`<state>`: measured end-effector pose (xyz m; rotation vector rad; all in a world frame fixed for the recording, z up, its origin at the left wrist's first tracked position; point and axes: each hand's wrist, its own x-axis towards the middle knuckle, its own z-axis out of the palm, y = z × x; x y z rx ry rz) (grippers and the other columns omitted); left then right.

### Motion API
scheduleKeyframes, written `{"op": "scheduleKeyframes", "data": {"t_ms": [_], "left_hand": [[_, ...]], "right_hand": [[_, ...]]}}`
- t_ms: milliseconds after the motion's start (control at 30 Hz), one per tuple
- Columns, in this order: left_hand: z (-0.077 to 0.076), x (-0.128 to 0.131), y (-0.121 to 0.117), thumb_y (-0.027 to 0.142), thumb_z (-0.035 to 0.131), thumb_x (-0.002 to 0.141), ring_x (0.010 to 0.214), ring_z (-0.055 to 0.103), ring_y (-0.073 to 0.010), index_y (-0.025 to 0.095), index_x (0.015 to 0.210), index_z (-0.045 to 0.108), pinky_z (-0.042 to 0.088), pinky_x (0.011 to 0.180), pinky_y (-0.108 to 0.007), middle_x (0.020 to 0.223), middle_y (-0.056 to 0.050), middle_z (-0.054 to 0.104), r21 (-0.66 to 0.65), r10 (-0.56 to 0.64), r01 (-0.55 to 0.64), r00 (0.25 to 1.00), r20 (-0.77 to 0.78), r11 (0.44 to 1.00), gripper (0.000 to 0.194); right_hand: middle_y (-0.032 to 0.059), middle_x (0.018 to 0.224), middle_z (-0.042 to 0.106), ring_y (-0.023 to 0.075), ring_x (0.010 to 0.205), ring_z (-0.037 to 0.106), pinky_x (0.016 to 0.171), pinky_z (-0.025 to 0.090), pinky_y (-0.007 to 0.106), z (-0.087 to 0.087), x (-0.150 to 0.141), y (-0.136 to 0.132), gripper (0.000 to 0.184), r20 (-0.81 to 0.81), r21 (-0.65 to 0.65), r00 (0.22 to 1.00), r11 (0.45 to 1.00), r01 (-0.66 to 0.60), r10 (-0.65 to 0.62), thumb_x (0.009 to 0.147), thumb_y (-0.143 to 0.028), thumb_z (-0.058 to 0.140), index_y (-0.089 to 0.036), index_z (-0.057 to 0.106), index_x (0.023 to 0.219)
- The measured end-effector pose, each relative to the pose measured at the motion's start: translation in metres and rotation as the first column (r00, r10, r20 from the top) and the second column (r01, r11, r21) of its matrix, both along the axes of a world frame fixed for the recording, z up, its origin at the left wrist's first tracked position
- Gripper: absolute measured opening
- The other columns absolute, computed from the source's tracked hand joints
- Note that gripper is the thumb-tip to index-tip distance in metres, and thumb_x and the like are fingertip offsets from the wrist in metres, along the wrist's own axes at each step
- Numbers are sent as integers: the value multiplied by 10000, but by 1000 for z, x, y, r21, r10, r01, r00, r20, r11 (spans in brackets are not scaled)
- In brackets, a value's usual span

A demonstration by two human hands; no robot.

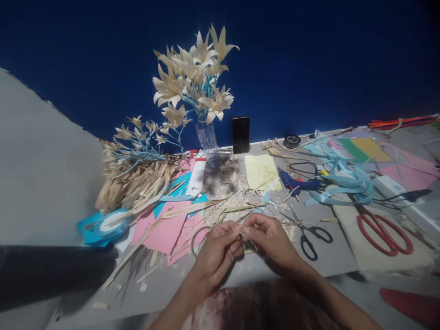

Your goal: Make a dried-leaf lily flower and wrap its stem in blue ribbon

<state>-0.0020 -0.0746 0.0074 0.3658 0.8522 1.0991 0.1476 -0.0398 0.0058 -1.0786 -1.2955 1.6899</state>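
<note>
At the near edge of the worktop, my left hand (pixel 220 250) and my right hand (pixel 271 236) meet with their fingertips pinched together. Whatever lies between the fingers is too small to make out; a thin pale bit shows there. Right of my right hand lie black-handled scissors (pixel 311 238). A grey ring-shaped handle (pixel 196 240) shows beside my left wrist. Beyond my fingers, scraps of dried husk (pixel 233 206) are strewn about. Farther back, a clear vase (pixel 208 142) holds cream husk flowers (pixel 195 68) on light-blue stems.
Pink paper sheets (pixel 168 229), a blue ribbon roll (pixel 112 222) and a husk bundle (pixel 127 183) lie left. Rightward are a blue glue gun (pixel 299 183), light-blue ribbon (pixel 354 183) and red-handled scissors (pixel 385 233). A phone (pixel 241 134) leans against the blue wall (pixel 309 68).
</note>
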Motion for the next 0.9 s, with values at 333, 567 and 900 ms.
{"op": "scheduleKeyframes", "data": {"t_ms": [333, 567, 900], "left_hand": [[-1, 4, -3, 357, 869, 709, 476, 344, -61, 141, 724, 671, 289, 526, -221, 514, 50, 497, 5, 81, -81, 992, -99, 997, 293], [7, -1, -4, 375, 866, 677, 518, 413, -90, 145, 658, 687, 292, 519, -227, 544, 21, 545, 76, 115, -91, 905, -409, 993, 292], [2, -1, -6, 319, 816, 704, 565, 465, -113, 177, 714, 658, 353, 561, -234, 602, 35, 559, 160, 208, -145, 823, -529, 976, 213]], "right_hand": [[-14, 608, 626, 129, 566, 546, 552, 425, 244, 2, -1, -2, 188, 44, 45, 998, 998, 45, -47, 756, -346, 727, -173, 653, 755], [-18, 599, 600, 121, 550, 507, 518, 395, 229, 9, 2, -5, 113, 194, 181, 978, 983, 37, -72, 756, -282, 669, -175, 664, 719], [-36, 532, 550, 108, 475, 448, 464, 337, 218, 2, 1, -8, 113, 325, 360, 933, 933, 27, -152, 798, -256, 633, -180, 688, 736]]}}
